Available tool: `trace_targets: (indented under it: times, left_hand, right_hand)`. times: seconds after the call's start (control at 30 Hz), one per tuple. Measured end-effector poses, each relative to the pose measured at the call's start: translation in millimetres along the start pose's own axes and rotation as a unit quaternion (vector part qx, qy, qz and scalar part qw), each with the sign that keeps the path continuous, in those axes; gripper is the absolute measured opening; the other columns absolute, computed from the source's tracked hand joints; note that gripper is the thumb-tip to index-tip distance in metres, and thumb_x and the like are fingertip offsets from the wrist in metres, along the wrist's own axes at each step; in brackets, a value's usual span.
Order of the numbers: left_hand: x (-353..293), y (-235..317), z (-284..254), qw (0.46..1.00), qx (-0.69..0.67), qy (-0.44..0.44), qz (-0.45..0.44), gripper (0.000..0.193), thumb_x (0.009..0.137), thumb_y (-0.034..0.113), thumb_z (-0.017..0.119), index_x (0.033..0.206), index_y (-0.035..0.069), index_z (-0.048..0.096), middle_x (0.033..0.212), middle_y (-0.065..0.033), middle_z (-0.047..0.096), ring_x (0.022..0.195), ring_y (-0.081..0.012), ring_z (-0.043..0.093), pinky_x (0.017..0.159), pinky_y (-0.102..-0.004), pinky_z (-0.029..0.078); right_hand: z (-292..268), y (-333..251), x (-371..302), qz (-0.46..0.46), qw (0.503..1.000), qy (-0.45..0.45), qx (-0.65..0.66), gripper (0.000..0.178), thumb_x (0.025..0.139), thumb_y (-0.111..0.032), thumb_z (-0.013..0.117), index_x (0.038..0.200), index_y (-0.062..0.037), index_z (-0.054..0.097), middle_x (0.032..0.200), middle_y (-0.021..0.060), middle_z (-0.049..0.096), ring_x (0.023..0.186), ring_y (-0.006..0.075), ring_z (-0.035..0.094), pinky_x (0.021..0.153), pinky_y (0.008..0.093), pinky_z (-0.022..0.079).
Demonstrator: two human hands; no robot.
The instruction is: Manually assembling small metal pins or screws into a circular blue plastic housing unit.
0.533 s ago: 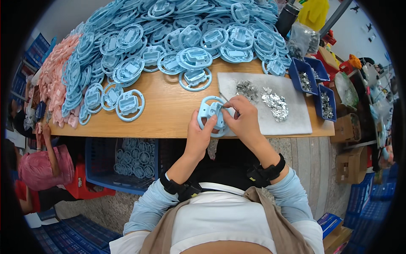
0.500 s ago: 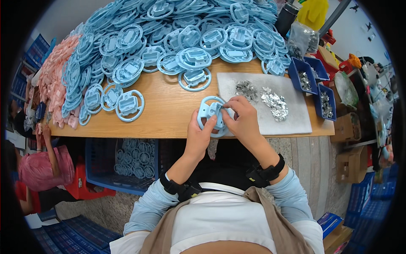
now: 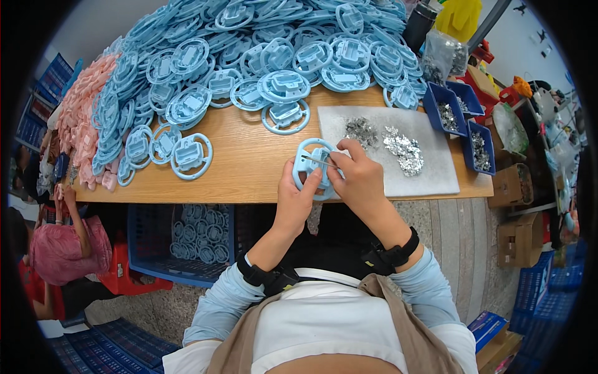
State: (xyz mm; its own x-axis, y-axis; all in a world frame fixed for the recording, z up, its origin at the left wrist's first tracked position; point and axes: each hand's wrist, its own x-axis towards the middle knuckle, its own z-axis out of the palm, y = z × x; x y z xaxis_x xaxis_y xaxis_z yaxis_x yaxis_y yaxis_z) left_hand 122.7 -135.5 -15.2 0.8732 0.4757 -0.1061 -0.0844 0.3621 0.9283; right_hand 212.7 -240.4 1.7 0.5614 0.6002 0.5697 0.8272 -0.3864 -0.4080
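Little has shifted in the last half second: both hands sit at the near edge of the pale wooden surface (image 3: 249,168) as before, with only the fingertips looking slightly rearranged on the part.

The left hand (image 3: 298,198) is closed around the lower rim of a light blue round plastic ring part with a boxy centre (image 3: 309,163), holding it tilted just above the surface edge. The right hand (image 3: 360,181) is pinched shut on a thin silvery metal piece (image 3: 319,160) laid across the ring's centre. Just beside the right hand lies a white rectangular mat (image 3: 430,174) carrying loose heaps of small shiny metal pieces (image 3: 402,148). Farther back, a large heap of matching light blue rings (image 3: 268,56) covers the surface, with pink ones (image 3: 84,124) at the left.

The metal piece looks small and slippery; if the pinch loosens it could drop past the surface edge toward the floor or into the blue crate (image 3: 187,243) below. The ring is held only at its rim, so pressing hard could twist it out of the left hand.

Fingers cover how the metal piece meets the ring, and its shape is too small to make out. Blue bins (image 3: 464,124) at the right hold contents too fine to identify.
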Motion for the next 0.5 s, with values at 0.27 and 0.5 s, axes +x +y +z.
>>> trace_targets:
  times: [0.27,0.5]
  left_hand:
    - [-1,-1,-2,1.000,0.007,0.002,0.014,0.032,0.088,0.016,0.056,0.113,0.002,0.042,0.093,-0.0042,0.054,0.082,-0.0084,0.054,0.067,-0.0240,0.048]
    - [-5,2,1,0.999,-0.023,-0.010,0.022,0.038,0.088,0.015,0.055,0.118,0.000,0.038,0.095,-0.0059,0.053,0.082,-0.0092,0.054,0.071,-0.0254,0.049]
  right_hand:
    - [8,4,-7,0.070,0.993,0.020,0.088,0.021,0.070,-0.015,0.067,0.087,-0.0026,0.064,0.091,0.0107,0.060,0.057,0.0210,0.059,0.051,0.0295,0.047]
    - [-5,9,9,0.290,0.910,-0.070,0.289,0.030,0.069,-0.019,0.069,0.093,-0.0015,0.064,0.077,0.0053,0.062,0.055,0.0060,0.049,0.049,0.0212,0.039]
